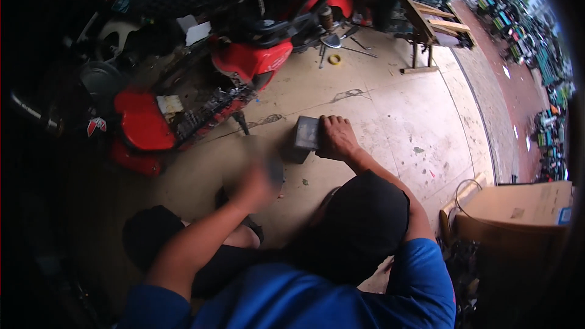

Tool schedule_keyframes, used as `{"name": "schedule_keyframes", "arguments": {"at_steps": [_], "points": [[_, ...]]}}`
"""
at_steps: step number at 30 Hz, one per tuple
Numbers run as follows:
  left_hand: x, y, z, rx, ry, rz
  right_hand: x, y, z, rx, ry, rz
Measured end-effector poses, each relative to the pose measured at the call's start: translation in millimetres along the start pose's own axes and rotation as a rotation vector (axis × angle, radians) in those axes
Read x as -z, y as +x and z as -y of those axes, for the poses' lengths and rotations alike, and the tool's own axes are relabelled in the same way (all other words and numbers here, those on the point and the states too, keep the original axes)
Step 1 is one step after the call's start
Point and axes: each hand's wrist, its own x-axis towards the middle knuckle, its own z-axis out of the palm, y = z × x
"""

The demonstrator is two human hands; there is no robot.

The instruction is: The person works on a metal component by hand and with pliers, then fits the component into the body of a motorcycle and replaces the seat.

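Observation:
A dark grey, box-shaped block (309, 132), its kind not clear, sits on the floor in front of me. My right hand (339, 137) grips its right side, the fingers bent over the top edge. To the left of the block and nearer to me is my left hand (255, 186), smeared by motion. A dark, blurred shape (275, 173) shows against that hand. Whether the fingers hold it cannot be made out. My knees stand bent on both sides of the work.
A red scooter (146, 123) with its footboard area exposed stands at the left. Several hand tools (332, 41) and a yellow tape roll (334, 59) lie on the floor beyond. A wooden stand (426, 30) is at the far right, a cardboard box (515, 204) near right.

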Motion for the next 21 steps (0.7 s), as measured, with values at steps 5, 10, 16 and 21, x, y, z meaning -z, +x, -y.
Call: {"name": "schedule_keyframes", "arguments": {"at_steps": [5, 10, 16, 21], "points": [[-16, -10, 7, 0.037, 0.148, -0.045, -14, -105, -55, -0.555, 0.124, -0.134], [-31, -7, 0, -0.035, 0.205, -0.199, -66, -266, -102, -1.013, -0.108, -0.142], [-18, -11, -10, -0.108, 0.122, -0.172, -31, -342, -77, -1.357, -0.007, -0.079], [-14, 3, -28, -0.027, -0.046, -0.112, -31, -303, -32, -0.958, 0.087, -0.414]]}}
